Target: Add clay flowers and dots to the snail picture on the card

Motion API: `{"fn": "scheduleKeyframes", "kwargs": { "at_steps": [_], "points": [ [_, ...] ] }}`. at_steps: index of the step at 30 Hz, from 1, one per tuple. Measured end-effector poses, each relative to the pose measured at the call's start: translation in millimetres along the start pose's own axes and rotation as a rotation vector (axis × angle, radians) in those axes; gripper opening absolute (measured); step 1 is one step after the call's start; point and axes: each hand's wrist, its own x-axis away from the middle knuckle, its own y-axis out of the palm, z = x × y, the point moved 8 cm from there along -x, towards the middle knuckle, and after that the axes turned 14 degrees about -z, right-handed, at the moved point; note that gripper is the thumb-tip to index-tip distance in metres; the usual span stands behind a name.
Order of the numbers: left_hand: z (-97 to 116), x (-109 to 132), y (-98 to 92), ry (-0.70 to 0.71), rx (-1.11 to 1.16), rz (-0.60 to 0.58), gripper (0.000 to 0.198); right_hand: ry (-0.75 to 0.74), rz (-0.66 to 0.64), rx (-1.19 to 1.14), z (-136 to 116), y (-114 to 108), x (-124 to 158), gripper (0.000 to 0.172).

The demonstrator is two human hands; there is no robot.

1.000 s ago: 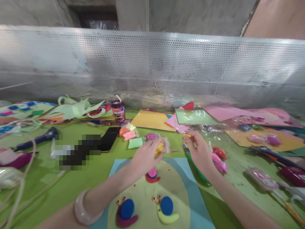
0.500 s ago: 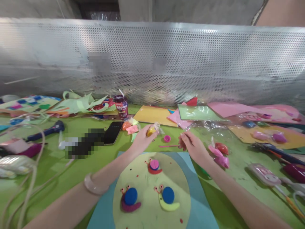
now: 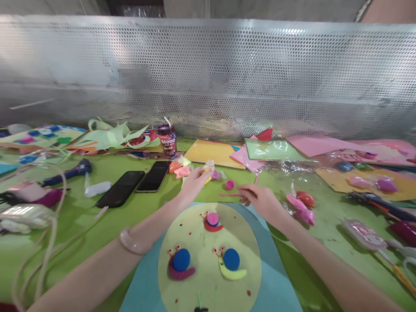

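Note:
My left hand (image 3: 194, 183) is stretched forward over the green table, its fingers closed on a small clear bag of yellow clay (image 3: 207, 170). My right hand (image 3: 258, 199) rests beside it, fingertips pinched at the end of a thin pink clay strip (image 3: 228, 195). A small pink clay disc (image 3: 230, 185) lies between the hands. Below them a pale green paper circle (image 3: 209, 260) on a blue sheet (image 3: 143, 290) carries three clay snails: a red and pink one (image 3: 212, 221), a purple and blue one (image 3: 180, 263), a yellow and blue one (image 3: 231, 263).
Two black phones (image 3: 136, 183) lie to the left with a drink cup (image 3: 167, 140) behind them. A blue tool (image 3: 68, 172) and cords lie at far left. Coloured paper sheets (image 3: 211, 153), bagged clay (image 3: 300, 203) and more tools (image 3: 373, 201) fill the right. A perforated metal panel (image 3: 227, 78) backs the table.
My left hand has carried the yellow clay bag forward, away from the paper circle. My right hand dropped from near the bag to the pink strip on the table.

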Motion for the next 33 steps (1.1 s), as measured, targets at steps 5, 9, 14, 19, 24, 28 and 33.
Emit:
{"fn": "scheduleKeyframes", "kwargs": {
  "at_steps": [5,9,14,19,24,28,33],
  "points": [
    [0,0,9.2,0.028,0.073,-0.088,0.032,0.046,0.021,0.113,2,-1,0,0.009],
    [-5,-2,10.7,0.024,0.100,-0.121,0.036,0.047,-0.044,0.136,5,5,-3,0.021],
    [-5,-6,21.5,0.092,0.157,-0.245,0.031,0.072,-0.074,0.239,9,8,-4,0.014],
    [-17,-8,28.7,0.059,0.453,-0.271,0.033,0.071,-0.136,0.327,5,12,-3,0.019],
    [-13,-4,30.2,0.059,0.460,-0.269,0.032,0.099,-0.191,0.434,6,14,-2,0.019],
    [-11,-2,27.1,0.023,0.453,-0.226,0.038,0.075,-0.248,0.476,9,18,-2,0.013],
    [-9,-3,20.7,0.065,0.358,-0.200,0.042,0.054,-0.286,0.489,6,20,0,0.018]
  ]
}}
